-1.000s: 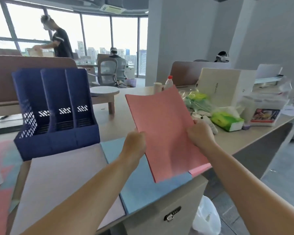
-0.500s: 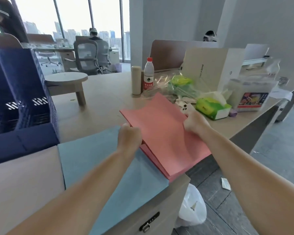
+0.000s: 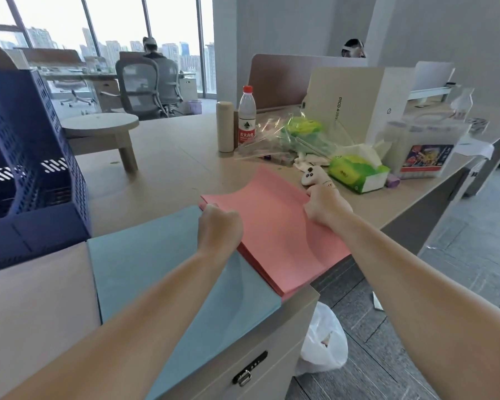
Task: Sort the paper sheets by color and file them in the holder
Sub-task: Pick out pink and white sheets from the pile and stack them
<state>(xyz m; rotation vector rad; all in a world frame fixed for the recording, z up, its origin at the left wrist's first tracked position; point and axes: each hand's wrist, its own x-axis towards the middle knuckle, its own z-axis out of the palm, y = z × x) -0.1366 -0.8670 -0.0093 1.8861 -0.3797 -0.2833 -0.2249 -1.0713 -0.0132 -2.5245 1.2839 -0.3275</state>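
The left hand (image 3: 220, 226) is closed in a fist-like pinch on the left edge of the pink sheets (image 3: 272, 223), knuckles up; the right hand (image 3: 326, 206) pinches the opposite edge in the same curled manner. How many sheets each pinch takes in cannot be told. Between the two grips the paper sags in a shallow trough, with both held edges raised. Directly beneath lies the pink stack (image 3: 274, 280), at the right front corner of the desk (image 3: 168, 157), its left margin lapping over the blue sheets (image 3: 156, 269). Its near right corner appears to project past the desk edge. The step in hand is judged to be seating the held sheets squarely on that stack. To do it well, hold both edges level, let the sagging middle touch first, then lower the edges together so that no air pocket shifts the paper. Align the far corners with the stack before releasing, and release both pinches at once. Draw the stack inward if the overhang is real, since a nudge could tip sheets to the floor. Avoid sweeping the right wrist outward, as a white controller (image 3: 312, 176) and a tissue pack (image 3: 355, 171) sit just beside it. The pale sheets (image 3: 35, 298) lie left of the blue, and the holder (image 3: 26, 168) stands behind them, well apart from the pink stack, which is not yet filed.
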